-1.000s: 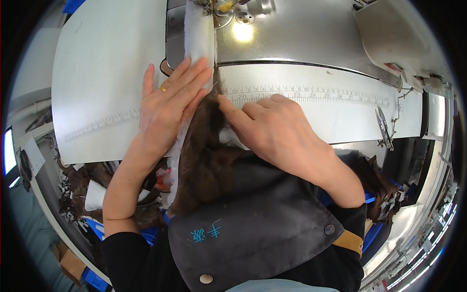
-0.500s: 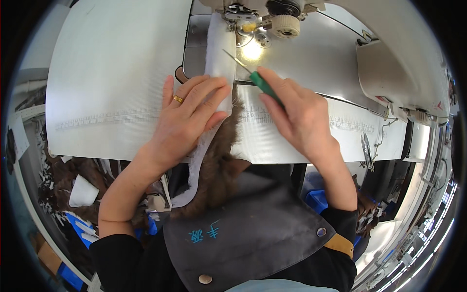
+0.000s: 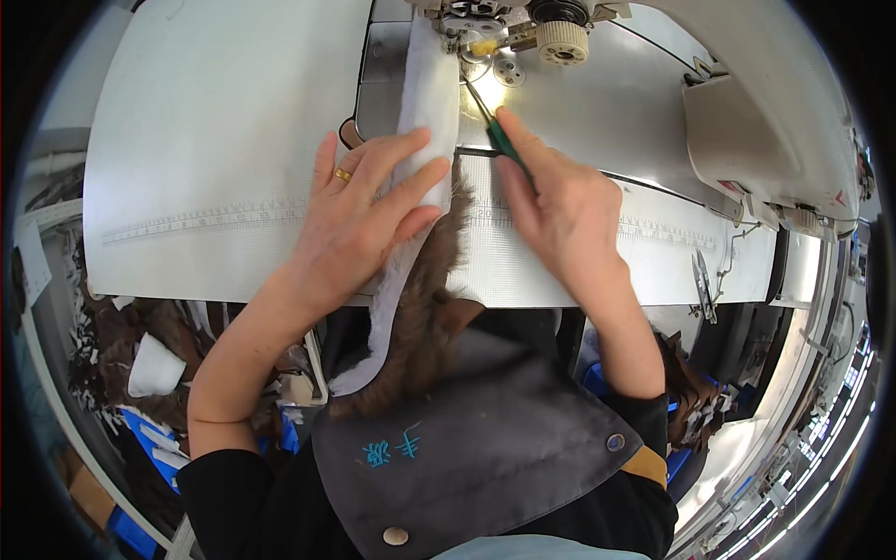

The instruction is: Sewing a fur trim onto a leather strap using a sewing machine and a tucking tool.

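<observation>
Left hand (image 3: 373, 210): we are resting it, fingers spread, on the white strip (image 3: 431, 98).
Right hand (image 3: 571, 210): we are gripping a green-handled awl (image 3: 501, 140), its tip pointing toward the sewing machine (image 3: 775, 135) at the top.
White strip: it is running from top centre to lower centre, brown fur (image 3: 431, 299) edging its right side.
Scissors (image 3: 703, 285): they are lying at the worktop's (image 3: 205, 140) front edge, frame right.

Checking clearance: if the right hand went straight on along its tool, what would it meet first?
Probably the right edge of the white strip, near the presser foot: the green-handled tool in the right hand leads, its tip close to that edge, though depth is unclear.
</observation>
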